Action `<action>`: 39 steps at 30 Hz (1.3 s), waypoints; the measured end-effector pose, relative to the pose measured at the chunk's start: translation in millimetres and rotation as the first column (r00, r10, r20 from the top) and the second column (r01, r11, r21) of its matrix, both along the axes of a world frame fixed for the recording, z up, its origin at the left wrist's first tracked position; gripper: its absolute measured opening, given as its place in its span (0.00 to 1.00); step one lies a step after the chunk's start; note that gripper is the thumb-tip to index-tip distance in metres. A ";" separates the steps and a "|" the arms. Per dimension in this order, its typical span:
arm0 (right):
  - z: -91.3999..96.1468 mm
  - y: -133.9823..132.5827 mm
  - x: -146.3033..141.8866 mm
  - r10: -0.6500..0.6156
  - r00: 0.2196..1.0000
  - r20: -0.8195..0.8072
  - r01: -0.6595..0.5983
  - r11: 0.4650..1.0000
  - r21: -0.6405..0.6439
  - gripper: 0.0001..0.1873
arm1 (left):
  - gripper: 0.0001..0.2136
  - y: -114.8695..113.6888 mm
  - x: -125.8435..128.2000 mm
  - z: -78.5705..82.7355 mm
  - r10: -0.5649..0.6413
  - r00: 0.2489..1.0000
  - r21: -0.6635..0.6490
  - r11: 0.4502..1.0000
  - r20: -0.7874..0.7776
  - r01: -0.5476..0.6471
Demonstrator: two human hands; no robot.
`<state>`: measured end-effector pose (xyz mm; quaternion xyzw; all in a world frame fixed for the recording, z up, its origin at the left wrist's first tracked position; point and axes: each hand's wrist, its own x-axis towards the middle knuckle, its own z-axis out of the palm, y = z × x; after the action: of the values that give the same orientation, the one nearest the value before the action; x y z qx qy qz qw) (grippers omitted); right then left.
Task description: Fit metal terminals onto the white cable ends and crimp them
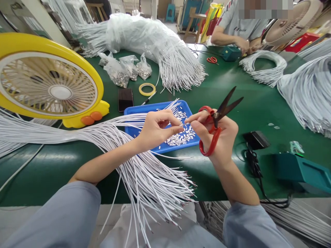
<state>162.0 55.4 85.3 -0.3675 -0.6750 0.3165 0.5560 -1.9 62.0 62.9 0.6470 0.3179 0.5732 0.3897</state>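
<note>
Right hand (219,134) curled round red scissors (216,119) (blades apart), fingertips at left hand (155,129).

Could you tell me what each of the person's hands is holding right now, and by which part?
The right hand holds red-handled scissors by the handle loops, blades up. The left hand pinches something small at its fingertips, meeting the right fingertips above the blue tray; what it is cannot be told.

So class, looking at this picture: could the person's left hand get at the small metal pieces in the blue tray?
Probably yes: the left hand is right above the blue tray, with nothing covering the metal pieces.
</note>
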 end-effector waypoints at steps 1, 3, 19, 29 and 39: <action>-0.3 -1.3 -0.8 0.020 1.000 -0.001 -0.020 1.000 0.002 0.07 | 0.10 0.2 0.3 -0.8 0.010 1.000 0.002 1.000 0.007 -0.010; -1.6 -2.1 -2.1 0.046 0.999 -0.003 -0.046 0.999 0.013 0.08 | 0.10 1.4 0.3 -2.5 0.031 0.999 0.005 1.000 0.009 -0.031; -18.1 5.7 -9.6 0.051 0.994 0.096 -0.050 0.999 -0.012 0.09 | 0.05 2.5 -15.1 -23.0 0.172 0.981 -0.070 0.982 -0.088 -0.178; -10.1 63.1 28.7 -0.073 0.933 0.354 0.154 0.966 -0.207 0.02 | 0.04 4.0 -10.4 0.7 0.051 0.998 0.173 0.983 0.033 -0.056; -32.1 91.5 45.9 -0.094 0.579 0.810 0.373 0.914 -0.161 0.04 | 0.02 -19.1 -9.9 15.5 -0.072 0.996 0.144 0.988 0.060 0.062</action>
<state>207.9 146.9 53.2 -0.6387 -0.7348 0.1485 0.1735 -11.8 42.9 78.4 0.6643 0.2415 0.6017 0.3720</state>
